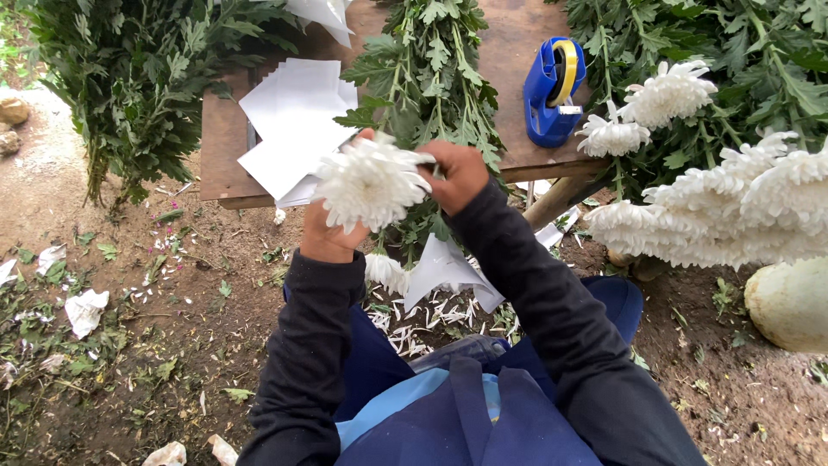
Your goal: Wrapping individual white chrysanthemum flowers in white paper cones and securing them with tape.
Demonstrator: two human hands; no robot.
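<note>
Left hand (326, 231) cups the underside of a big white chrysanthemum bloom (373, 181), fingers wrapped up around its left and lower edge, grasping it. Right hand (457, 175) sits at the bloom's right edge, fingers pinched closed on the outer petals there; whether it also grips paper or stem underneath cannot be told, the bloom hides it. Bloom lies directly between the two hands, touching both, face turned up toward the camera. Stem's long axis seems to run away from the person, up into the leafy stems (431, 78) lying on the wooden surface (224, 147), though the join is hidden behind the flower head. Left hand is under and slightly nearer the body; right hand is level with the bloom and further forward.

Around it: stack of white paper sheets (289, 129) on the surface just left of the bloom, blue tape dispenser (552, 91) on the surface to the right, well apart from the hands. More white blooms (733, 203) bunched at the right side. A white paper cone (448, 267) hangs below the hands. Dirt floor (129, 345) littered with leaves and petals.
</note>
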